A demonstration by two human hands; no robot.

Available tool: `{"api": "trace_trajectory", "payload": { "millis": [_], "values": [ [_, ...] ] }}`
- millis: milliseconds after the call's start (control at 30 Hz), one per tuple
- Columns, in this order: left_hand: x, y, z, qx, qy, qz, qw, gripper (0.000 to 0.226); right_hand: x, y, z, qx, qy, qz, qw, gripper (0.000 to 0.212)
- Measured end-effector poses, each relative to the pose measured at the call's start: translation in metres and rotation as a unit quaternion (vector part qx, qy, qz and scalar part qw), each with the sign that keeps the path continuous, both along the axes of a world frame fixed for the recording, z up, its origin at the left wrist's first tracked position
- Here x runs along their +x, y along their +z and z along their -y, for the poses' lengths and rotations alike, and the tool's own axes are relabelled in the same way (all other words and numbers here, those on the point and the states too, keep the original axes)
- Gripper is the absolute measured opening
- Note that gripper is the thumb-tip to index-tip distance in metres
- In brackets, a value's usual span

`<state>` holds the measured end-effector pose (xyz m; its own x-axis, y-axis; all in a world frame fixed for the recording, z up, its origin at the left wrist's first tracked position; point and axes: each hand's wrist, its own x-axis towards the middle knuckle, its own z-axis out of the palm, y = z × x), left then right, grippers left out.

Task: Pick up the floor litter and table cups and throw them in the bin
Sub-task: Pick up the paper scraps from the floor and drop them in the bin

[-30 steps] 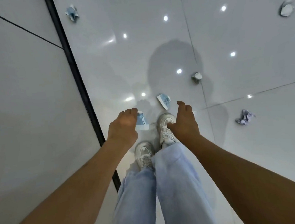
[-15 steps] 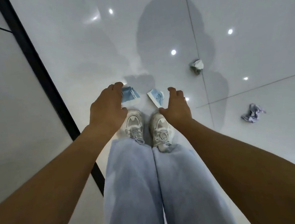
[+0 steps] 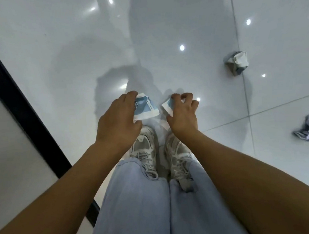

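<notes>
A: Where were the scraps?

B: On the floor [image 3: 162, 33] by the shoes [image 3: 145, 145]. The left hand [image 3: 116, 120] curled over the blue wrapper [image 3: 145, 108]; the right hand [image 3: 182, 112] pinched the smaller scrap [image 3: 167, 105].

A: Handling?

B: Probably light, thin, crushable; the raised edges looked best for pinching.

A: Writing?

B: Dark print, too small to read.

Two flattened blue-white cups [image 3: 145, 107] [image 3: 167, 106] on floor, gripped
</notes>
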<state>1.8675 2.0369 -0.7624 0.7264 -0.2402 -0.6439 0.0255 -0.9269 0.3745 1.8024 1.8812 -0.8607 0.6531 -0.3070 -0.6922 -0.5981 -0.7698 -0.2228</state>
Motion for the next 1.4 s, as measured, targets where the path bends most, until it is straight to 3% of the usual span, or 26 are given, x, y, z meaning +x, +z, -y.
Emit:
{"api": "trace_trajectory", "payload": {
  "millis": [133,267,433,667,800,967,1167,1400],
  "values": [
    [0.002,0.02,0.0,0.0,-0.02,-0.009,1.0,0.06,0.001,0.022,0.0,0.053,-0.016,-0.003,0.998,0.054],
    [0.012,0.078,0.005,0.026,-0.044,-0.013,0.999,0.061,0.014,0.097,0.008,0.079,-0.043,0.013,0.996,0.054],
    [0.03,0.195,0.032,0.053,-0.086,-0.037,0.994,0.063,0.034,0.24,0.041,0.09,-0.044,0.031,0.994,0.054],
    [0.056,0.388,0.095,0.026,-0.177,0.008,0.984,0.062,0.043,0.468,0.099,0.037,-0.064,0.073,0.995,0.054],
    [0.057,0.472,0.13,0.001,-0.255,0.036,0.966,0.074,0.025,0.567,0.113,-0.006,-0.092,0.097,0.991,0.056],
    [0.035,0.546,0.154,0.018,-0.423,0.062,0.904,0.066,-0.029,0.647,0.105,-0.044,-0.169,0.096,0.98,0.056],
    [-0.017,0.609,0.16,-0.023,-0.529,0.07,0.845,0.063,-0.116,0.708,0.071,-0.058,-0.337,0.094,0.935,0.055],
    [-0.12,0.646,0.181,-0.065,-0.688,0.06,0.721,0.058,-0.232,0.743,0.04,-0.095,-0.5,0.088,0.857,0.051]
  ]
}}
